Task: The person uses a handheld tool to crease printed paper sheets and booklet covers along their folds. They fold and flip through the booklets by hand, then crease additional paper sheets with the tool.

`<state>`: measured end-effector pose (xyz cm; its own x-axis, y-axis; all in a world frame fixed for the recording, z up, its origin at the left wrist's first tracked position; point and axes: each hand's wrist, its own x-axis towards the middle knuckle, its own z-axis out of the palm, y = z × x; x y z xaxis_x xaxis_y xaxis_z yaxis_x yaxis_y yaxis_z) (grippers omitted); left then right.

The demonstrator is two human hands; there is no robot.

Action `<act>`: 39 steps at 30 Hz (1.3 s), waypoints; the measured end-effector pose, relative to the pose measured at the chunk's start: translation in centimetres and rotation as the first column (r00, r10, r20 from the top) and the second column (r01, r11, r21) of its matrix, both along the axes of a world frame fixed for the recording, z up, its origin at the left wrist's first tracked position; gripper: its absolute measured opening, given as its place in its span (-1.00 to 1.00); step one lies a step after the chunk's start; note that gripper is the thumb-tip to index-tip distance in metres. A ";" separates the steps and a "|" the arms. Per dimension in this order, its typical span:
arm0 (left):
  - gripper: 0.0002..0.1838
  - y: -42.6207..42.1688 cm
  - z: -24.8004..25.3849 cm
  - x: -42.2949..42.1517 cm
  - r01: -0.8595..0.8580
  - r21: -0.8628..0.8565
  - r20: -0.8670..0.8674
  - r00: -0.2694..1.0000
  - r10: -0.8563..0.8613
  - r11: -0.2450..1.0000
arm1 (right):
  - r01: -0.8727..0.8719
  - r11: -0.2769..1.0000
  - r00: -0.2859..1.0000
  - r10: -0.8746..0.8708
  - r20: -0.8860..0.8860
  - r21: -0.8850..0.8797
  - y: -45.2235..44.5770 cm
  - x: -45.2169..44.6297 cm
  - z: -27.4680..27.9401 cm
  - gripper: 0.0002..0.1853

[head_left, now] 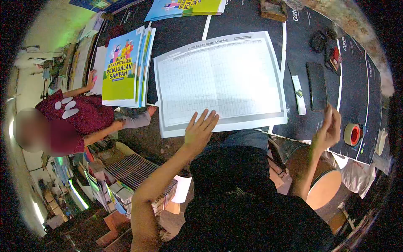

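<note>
The left hand (pixel 199 135) is spread on the ledger sheet (pixel 218 80), probably keeping it flat; the right hand (pixel 327 131), curled near the black phone (pixel 316 86), maybe holds nothing, I cannot tell.

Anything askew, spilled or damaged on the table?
Mildly askew: the printed grid sheet lies slanted under the left hand, its lower left corner seemingly past the near edge of the table. The booklet stack beside it is fanned, not squared. No spill or damage visible.
</note>
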<state>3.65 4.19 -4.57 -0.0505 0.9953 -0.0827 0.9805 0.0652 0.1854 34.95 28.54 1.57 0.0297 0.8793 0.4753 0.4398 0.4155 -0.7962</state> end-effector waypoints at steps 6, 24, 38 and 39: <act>-0.70 5.4 14.2 -3.5 -0.137 0.244 0.181 0.979 0.094 0.960 | -0.794 0.598 0.601 0.799 -0.010 0.110 -6.9 -4.8 6.5 -0.83; -0.83 10.7 33.1 -2.4 -0.412 0.472 0.451 0.872 0.189 0.779 | -0.527 0.742 0.776 0.619 -0.121 0.415 -2.3 -22.3 11.6 -0.75; -0.88 9.9 36.8 -1.9 -0.186 0.690 0.350 0.931 -0.098 0.700 | -0.704 0.554 0.695 0.665 0.274 0.444 1.4 -17.4 21.1 -0.81; -0.88 9.4 37.0 -2.5 -0.187 0.716 0.357 0.926 -0.122 0.673 | -0.742 0.505 0.660 0.666 0.347 0.441 1.7 -17.5 22.7 -0.80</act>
